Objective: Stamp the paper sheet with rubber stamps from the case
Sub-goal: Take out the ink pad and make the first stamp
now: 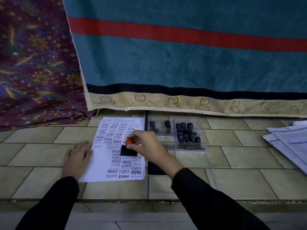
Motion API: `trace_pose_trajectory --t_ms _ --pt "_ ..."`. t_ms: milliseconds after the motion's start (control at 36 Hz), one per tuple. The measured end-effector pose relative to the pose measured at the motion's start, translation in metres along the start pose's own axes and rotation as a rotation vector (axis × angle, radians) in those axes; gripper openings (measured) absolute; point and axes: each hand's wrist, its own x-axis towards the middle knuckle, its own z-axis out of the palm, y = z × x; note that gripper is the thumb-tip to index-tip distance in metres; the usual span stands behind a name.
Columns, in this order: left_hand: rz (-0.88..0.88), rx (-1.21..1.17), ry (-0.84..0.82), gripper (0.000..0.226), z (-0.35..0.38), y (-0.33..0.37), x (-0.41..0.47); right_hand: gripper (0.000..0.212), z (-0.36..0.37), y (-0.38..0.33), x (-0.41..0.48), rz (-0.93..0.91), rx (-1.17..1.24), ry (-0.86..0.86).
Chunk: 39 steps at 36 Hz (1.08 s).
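A white paper sheet lies on the tiled floor, covered with black stamp prints such as FRAGILE, SAMPLE and AIR MAIL. My right hand grips a rubber stamp by its red knob; its square black base sits on the sheet near the middle right. My left hand rests flat on the sheet's left edge with fingers spread. A clear plastic case stands to the right of the sheet and holds several black-handled stamps.
A teal cloth with a red stripe and a purple floral cloth hang behind the sheet. A stack of printed papers lies at far right. A dark flat object lies under my right wrist beside the sheet.
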Motion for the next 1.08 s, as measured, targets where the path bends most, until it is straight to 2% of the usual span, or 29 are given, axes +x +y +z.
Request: trace_pose_trajectory --t_ms 167,361,861,1083 --pt "-0.003 0.022 0.007 0.034 0.000 -0.001 0.001 0.027 0.047 -0.016 0.052 0.029 0.046 -0.050" --pt "-0.008 0.024 0.007 0.033 0.002 -0.001 0.002 0.028 0.069 -0.018 0.079 0.041 0.002 -0.105" --pt "-0.024 0.011 -0.004 0.034 -0.001 0.002 0.003 0.027 0.085 -0.018 0.088 0.076 0.027 -0.157" --pt "-0.024 0.007 0.001 0.034 -0.002 0.003 0.002 0.022 0.091 -0.024 0.088 0.070 -0.077 -0.195"
